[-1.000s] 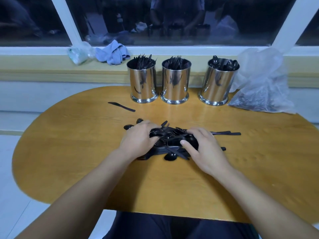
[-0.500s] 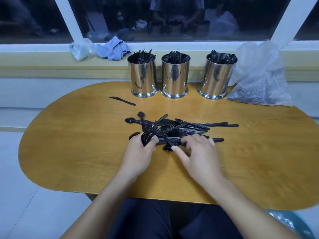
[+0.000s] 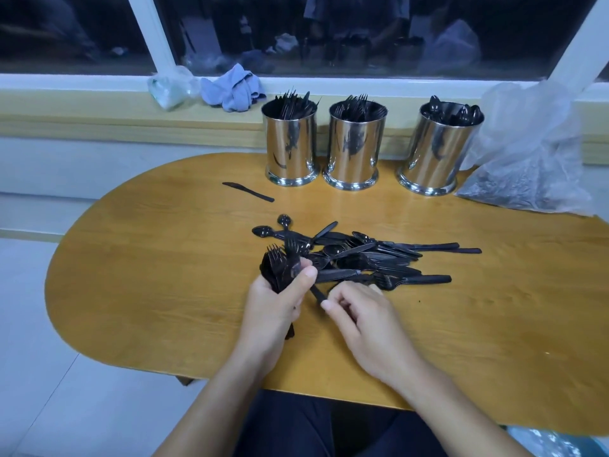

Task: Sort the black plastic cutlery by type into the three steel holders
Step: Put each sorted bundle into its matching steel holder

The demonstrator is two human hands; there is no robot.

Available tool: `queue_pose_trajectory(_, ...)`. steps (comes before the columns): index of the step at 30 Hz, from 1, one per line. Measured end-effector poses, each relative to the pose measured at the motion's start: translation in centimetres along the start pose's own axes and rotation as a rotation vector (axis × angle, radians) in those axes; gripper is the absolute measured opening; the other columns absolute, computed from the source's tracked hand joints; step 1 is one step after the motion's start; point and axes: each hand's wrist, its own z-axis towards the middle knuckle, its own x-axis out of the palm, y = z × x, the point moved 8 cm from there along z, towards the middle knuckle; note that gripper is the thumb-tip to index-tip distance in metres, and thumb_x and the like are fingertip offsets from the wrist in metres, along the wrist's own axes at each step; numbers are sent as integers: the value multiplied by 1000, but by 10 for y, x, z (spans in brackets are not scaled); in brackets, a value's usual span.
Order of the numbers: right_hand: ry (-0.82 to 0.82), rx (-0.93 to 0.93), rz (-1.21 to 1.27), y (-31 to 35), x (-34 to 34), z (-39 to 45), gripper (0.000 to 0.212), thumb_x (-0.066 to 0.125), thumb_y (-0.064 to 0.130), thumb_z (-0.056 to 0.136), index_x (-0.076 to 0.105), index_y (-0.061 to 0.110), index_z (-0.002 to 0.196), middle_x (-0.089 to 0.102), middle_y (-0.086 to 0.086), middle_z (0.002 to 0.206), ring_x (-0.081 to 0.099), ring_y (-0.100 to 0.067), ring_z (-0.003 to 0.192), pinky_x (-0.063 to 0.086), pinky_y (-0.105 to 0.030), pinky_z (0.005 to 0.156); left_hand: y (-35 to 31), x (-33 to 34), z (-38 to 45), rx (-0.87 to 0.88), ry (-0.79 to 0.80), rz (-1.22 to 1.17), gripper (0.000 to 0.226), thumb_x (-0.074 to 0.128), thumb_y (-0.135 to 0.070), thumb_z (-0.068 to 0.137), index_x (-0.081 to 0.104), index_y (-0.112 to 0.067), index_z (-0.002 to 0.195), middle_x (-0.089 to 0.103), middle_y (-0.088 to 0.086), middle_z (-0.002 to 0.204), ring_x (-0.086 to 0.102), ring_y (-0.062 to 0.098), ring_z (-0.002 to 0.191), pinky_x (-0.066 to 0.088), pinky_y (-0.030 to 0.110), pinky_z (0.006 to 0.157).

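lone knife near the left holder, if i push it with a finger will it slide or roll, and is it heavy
The lone knife lies flat on the smooth wooden table, so it would probably slide or spin, not roll. It looks thin black plastic, so likely very light and a bit bendy. Lying so flat, it may be fiddly to lift without catching an edge.

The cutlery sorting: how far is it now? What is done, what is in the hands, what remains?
Done: all three holders already stand loaded with cutlery. In hand: the left hand grips a bunch of forks, tines up; the right hand pinches one more piece beside it. Left: a mixed pile on the table and one knife lying apart.
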Motion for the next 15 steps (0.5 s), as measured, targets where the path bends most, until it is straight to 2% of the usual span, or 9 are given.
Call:
queue_pose_trajectory(2,76,-58,-7,3,8,1,22,58,46,111,53,34,93,53,21,85,54,-5,85,42,-30,87,1,0,-2,-8,15,-16,17,77,-28,105,74,-11,104,31,10,80,23,22,71,21,31,57)
queue_pose_trajectory(4,84,-83,1,4,7,1,24,61,50,109,57,33,93,52,20,84,52,-5,84,43,-30,86,0,-4,-3,2,2,-91,17,72,-27,108,70,-14,98,39,12,85,23,24,70,20,34,57)
queue_pose_trajectory(6,-9,-69,2,0,-2,-1,24,66,53,106,65,31,97,55,20,88,53,-6,87,44,-32,87,2,-13,-3,-4,-45,-259,22,64,-26,113,64,-15,94,49,11,87,31,19,67,23,34,59)
queue_pose_trajectory(10,-227,-31,-86,-10,-23,2,28,69,48,105,76,23,117,64,14,108,58,-13,102,44,-36,95,11,-30,-2,-57,-158,-467,22,58,-27,115,59,-16,96,41,2,79,36,17,69,28,36,69)
queue_pose_trajectory(13,-200,-60,-293,-13,-19,14,37,70,43,106,73,22,136,61,6,126,56,-21,114,43,-43,101,9,-31,-3,-40,-210,-518,18,56,-22,116,61,-15,100,37,3,78,40,19,71,35,35,73)
queue_pose_trajectory(15,-139,-61,-380,-14,-10,21,39,67,44,106,71,24,139,60,6,132,54,-23,119,41,-45,105,11,-32,-3,-52,-239,-576,16,58,-19,115,64,-13,101,35,3,75,50,21,77,46,37,83)
